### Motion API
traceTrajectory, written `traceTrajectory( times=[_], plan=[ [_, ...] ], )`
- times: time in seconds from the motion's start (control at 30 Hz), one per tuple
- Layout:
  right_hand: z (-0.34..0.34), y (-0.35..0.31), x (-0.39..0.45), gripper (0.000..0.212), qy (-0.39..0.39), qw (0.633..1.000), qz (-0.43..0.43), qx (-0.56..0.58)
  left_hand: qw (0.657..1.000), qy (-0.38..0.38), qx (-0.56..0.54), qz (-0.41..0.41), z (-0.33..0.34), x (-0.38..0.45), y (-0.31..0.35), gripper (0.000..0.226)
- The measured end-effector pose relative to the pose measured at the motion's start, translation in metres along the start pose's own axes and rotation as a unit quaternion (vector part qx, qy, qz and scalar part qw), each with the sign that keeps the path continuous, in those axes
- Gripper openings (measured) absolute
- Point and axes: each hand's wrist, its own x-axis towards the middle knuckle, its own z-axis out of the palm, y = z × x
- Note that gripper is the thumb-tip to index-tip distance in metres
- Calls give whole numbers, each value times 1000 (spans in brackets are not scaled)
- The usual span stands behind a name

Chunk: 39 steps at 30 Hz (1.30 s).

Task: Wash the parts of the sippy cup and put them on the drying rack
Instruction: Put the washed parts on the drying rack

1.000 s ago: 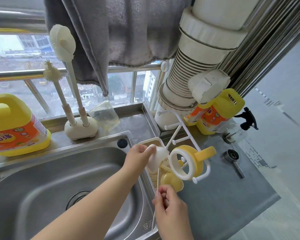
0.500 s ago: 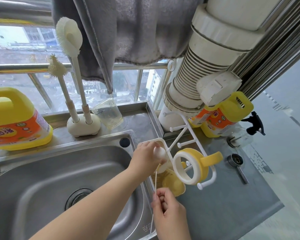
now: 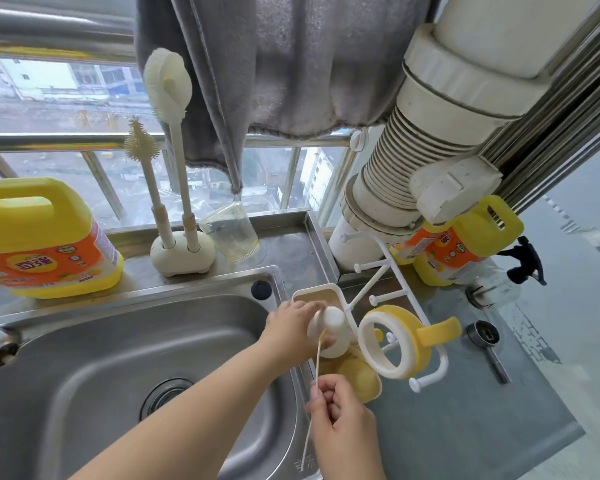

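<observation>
The white spout (image 3: 329,336) of the sippy cup sits at the rack (image 3: 388,271), low among its pegs and just over the rack's tray, and the left hand (image 3: 291,327) grips it with fingers curled round its near side. A thin straw (image 3: 316,367) runs from the spout down toward the camera, crossing the sink's right edge; the right hand (image 3: 340,424) pinches it between thumb and fingertips, the other fingers curled in, and the straw's lower end shows below that hand. Just right of the spout the yellow lid (image 3: 395,344) with its white ring and side handle hangs on a peg, opening toward the camera. Below it a yellow rounded part (image 3: 357,377) lies in the tray, partly hidden by the lid. The rack stands on the grey counter (image 3: 465,427) beside the steel sink (image 3: 125,375), whose drain shows in the basin. On the ledge behind the sink stand two white brushes in a holder (image 3: 181,258), with a clear cup (image 3: 231,233) tilted just beside them. A large yellow jug (image 3: 39,237) sits at the far left. A second yellow jug (image 3: 465,244) stands behind the rack, under a white ribbed pipe (image 3: 413,150), and a spray bottle (image 3: 520,261) with a black trigger is near it. A small metal tool (image 3: 487,344) lies on the counter to the right of the lid. A grey towel (image 3: 274,64) hangs over the window rail above.
</observation>
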Motion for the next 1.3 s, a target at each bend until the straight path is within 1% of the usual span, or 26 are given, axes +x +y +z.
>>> traceTrajectory(
  times=[0.1,0.17,0.2,0.27,0.37,0.4,0.5,0.53,0.57,0.63,0.67,0.77,0.87,0.97,1.03,1.1,1.2,1.3],
  plan=[
    [4,-4,5,19,-22,999,37,30,1000,-3,-26,-9,-7,-8,-8,63],
    [6,-7,8,21,-38,996,57,52,994,25,-100,-23,-11,-19,-18,59],
    [9,-10,8,18,-45,995,60,59,988,43,-144,-37,-13,-27,-24,54],
    [14,-18,11,16,-57,995,60,61,972,81,-210,-69,-19,-47,-37,39],
    [28,-34,16,18,-72,995,41,57,949,119,-272,-101,-26,-83,-58,12],
    [34,-39,18,18,-74,996,24,47,944,127,-286,-104,-28,-96,-65,10],
    [56,-55,23,20,-85,996,-21,17,934,161,-295,-121,-32,-132,-83,22],
    [66,-57,24,21,-110,994,-20,-2,929,175,-298,-135,-32,-143,-90,23],
    [76,-57,26,22,-151,988,-5,-32,922,187,-305,-152,-32,-153,-98,23],
    [93,-57,26,24,-236,967,39,-92,910,198,-315,-185,-32,-174,-113,23],
    [99,-60,29,23,-250,962,43,-100,906,202,-316,-195,-34,-184,-120,22],
    [104,-90,52,13,-212,975,-11,-68,893,232,-316,-220,-40,-206,-142,21],
    [100,-134,82,13,-156,984,-80,-24,880,256,-324,-234,-43,-214,-153,26],
    [102,-163,111,9,-83,987,-135,-3,877,263,-330,-230,-52,-204,-149,22],
    [106,-172,126,10,-63,987,-149,16,876,283,-324,-217,-60,-190,-145,23],
    [111,-177,135,9,-51,984,-169,22,885,284,-312,-197,-73,-175,-139,22],
    [119,-182,147,11,-37,977,-212,-6,885,289,-319,-175,-90,-154,-130,19],
    [128,-188,157,19,-36,971,-221,-84,879,290,-339,-169,-91,-147,-126,19]
  ],
)
